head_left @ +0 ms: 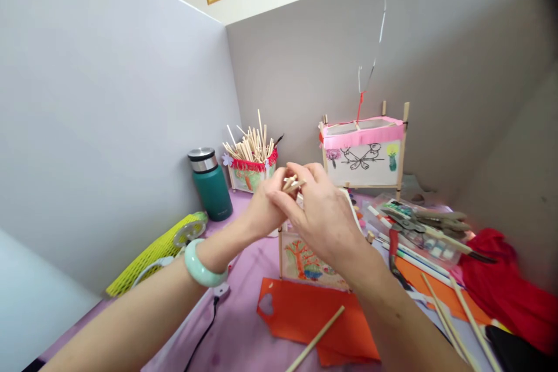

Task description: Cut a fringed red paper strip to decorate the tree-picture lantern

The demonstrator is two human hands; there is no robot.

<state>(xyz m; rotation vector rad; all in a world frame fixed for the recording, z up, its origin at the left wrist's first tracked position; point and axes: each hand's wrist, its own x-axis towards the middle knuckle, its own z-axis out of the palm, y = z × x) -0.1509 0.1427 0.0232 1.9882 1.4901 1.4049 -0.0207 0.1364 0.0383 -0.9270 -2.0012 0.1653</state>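
The step in hand appears to be handling wooden sticks (294,185): the left hand (271,200) and the right hand (326,218) are together, fingers curled around them, with pale ends showing in the gap between. Blur and overlapping fingers leave it unclear how many there are or whether they are tied. They are held above a stick-framed box with a painted tree panel (300,257), which stands on the purple-covered counter (246,279) behind orange paper (320,305). A loose stick (317,337) lies across that paper. The next move probably calls for a steady pinch from both hands, keeping the sticks from slipping.
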